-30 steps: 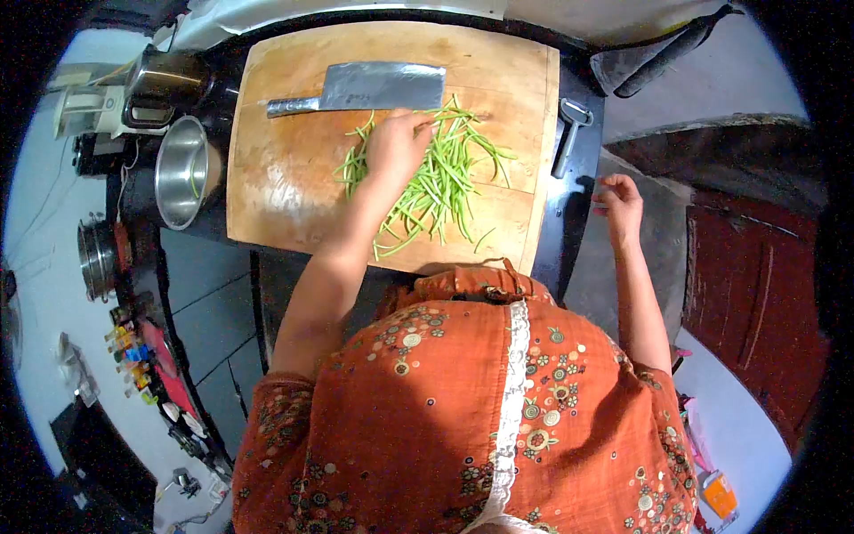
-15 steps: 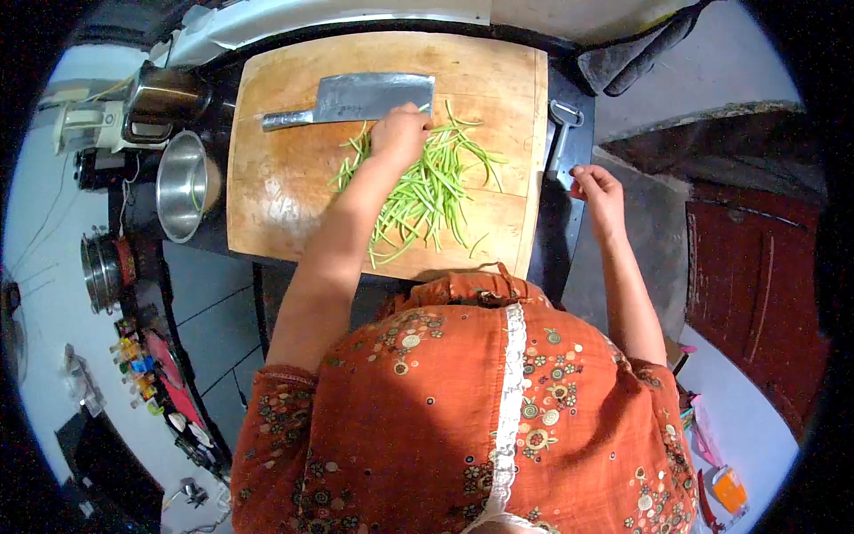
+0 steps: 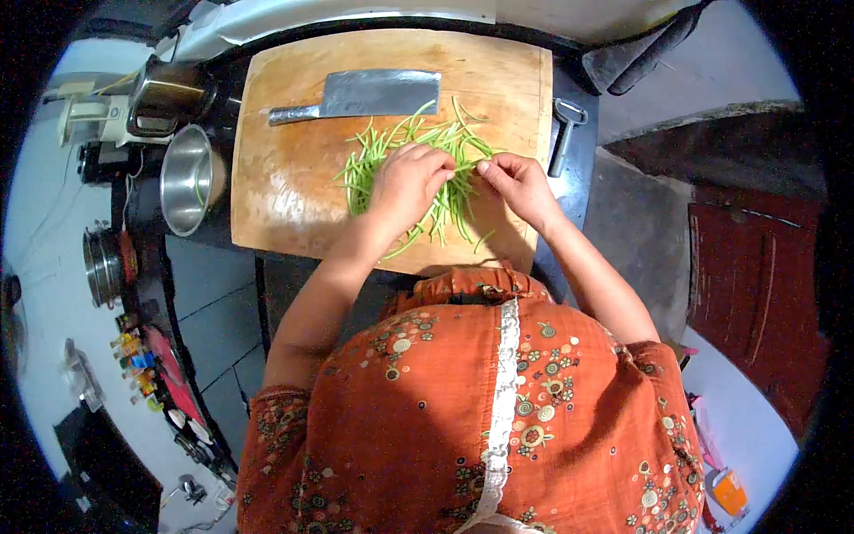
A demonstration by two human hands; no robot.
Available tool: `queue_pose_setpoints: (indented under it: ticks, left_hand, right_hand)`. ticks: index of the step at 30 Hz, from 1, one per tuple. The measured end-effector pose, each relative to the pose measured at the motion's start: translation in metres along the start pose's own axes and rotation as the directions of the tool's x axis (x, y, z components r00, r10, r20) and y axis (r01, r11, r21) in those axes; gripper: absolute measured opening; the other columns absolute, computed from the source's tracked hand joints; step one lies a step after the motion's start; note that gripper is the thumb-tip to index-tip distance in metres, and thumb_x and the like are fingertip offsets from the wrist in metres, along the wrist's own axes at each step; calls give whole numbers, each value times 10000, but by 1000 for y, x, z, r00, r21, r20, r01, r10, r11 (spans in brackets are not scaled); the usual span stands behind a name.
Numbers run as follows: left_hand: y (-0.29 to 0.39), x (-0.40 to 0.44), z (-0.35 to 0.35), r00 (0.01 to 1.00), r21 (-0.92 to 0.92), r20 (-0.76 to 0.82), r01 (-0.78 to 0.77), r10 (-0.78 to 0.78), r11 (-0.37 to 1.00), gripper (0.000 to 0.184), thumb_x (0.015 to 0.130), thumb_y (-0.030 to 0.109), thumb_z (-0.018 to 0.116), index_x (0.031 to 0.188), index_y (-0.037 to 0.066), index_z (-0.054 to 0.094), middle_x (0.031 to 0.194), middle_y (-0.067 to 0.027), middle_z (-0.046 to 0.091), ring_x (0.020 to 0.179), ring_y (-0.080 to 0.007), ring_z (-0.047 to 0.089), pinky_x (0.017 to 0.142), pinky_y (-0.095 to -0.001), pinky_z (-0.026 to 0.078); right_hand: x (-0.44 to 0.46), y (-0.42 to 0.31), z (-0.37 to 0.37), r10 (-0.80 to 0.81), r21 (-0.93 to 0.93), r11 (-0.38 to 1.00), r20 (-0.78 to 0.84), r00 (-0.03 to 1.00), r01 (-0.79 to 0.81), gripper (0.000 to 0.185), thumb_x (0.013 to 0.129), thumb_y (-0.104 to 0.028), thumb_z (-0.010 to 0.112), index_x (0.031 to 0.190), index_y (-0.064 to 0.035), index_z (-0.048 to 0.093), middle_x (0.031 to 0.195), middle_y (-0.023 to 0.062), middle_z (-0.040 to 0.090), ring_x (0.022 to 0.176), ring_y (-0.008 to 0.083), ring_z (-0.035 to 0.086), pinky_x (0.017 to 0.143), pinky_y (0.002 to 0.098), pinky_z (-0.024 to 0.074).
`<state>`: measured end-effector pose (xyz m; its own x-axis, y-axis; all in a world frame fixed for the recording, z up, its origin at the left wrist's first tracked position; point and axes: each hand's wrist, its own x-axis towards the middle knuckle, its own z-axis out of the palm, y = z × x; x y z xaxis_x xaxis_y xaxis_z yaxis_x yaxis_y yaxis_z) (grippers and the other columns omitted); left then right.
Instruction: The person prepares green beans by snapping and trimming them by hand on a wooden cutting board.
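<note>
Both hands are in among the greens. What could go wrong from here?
1. The cleaver lies bare on the cutting board, right by the green stalks; a forward reach might bring the left hand against its blade.
2. A few stalks lie near the board's near edge and could be swept off.
3. The peeler rests beside the board; the right hand might knock it if it swings outward.

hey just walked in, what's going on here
A person is working through a pile of green stalks on a wooden board. The left hand and right hand meet over the pile, seemingly pinching one stalk between their fingertips. A cleaver lies unheld beyond the pile; a metal bowl stands left of the board, a peeler right.
</note>
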<state>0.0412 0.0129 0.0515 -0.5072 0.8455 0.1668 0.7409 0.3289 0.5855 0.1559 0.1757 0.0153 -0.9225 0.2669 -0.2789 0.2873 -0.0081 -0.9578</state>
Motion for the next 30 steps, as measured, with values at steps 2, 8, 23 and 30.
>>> queue_pose_setpoints:
  ticks: [2, 8, 23, 30]
  left_hand:
    - [1, -4, 0, 1000, -58, -1, 29, -30, 998, 149, 742, 132, 631, 856, 37, 614, 817, -115, 599, 817, -293, 559, 725, -376, 439]
    - [-2, -12, 9, 999, -105, -32, 7, -10, 994, 147, 739, 130, 638, 856, 40, 634, 821, -108, 603, 808, -289, 565, 712, -359, 448]
    - [2, -26, 49, 769, -863, 120, 393, -628, 317, 119, 840, 87, 579, 909, 4, 629, 825, -19, 619, 724, -66, 545, 624, -208, 429]
    - [-31, -27, 31, 713, -952, 58, 251, -699, 176, 158, 849, 89, 570, 980, 4, 598, 837, -22, 605, 691, -78, 524, 623, -209, 421]
  right_hand:
    - [1, 5, 5, -17, 57, 998, -19, 1000, 18, 274, 847, -258, 587, 728, -11, 598, 600, -20, 537, 538, 59, 460, 488, 221, 380]
    - [-2, -1, 7, 13, 92, 996, -80, 997, -5, 240, 841, -224, 600, 725, -14, 579, 587, -28, 521, 519, 42, 436, 456, 209, 344]
    - [-22, 15, 25, 297, 496, 825, 24, 954, -269, 240, 853, -241, 591, 725, -46, 538, 593, 7, 517, 495, 80, 475, 453, 233, 459]
    - [-26, 23, 8, 352, 553, 771, 44, 935, -316, 225, 864, -245, 573, 742, -56, 555, 605, -11, 510, 507, 76, 474, 501, 236, 475]
